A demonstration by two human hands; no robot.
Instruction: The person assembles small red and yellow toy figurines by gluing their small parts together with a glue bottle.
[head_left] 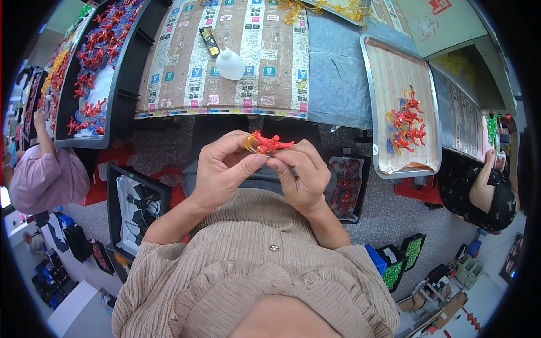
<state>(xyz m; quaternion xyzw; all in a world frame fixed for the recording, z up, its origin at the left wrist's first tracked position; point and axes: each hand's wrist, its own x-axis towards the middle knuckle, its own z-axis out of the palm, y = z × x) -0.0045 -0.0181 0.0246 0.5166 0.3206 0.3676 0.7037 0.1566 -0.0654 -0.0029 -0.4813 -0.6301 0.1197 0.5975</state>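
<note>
The left hand [221,169] and the right hand [301,172] both pinch a small red plastic toy figure [269,142] with a yellow ring, up in front of the chest. More red figures [407,121] lie on a metal tray [394,62] nearby.

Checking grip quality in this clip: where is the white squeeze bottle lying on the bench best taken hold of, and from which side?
Probably round its wide, rounded body, from above. The white squeeze bottle lies on the taped cardboard bench top, narrow neck toward the far side, and its sides look free of the dark, flat packet beyond it. The neck looks too slim for a steady grip.
</note>
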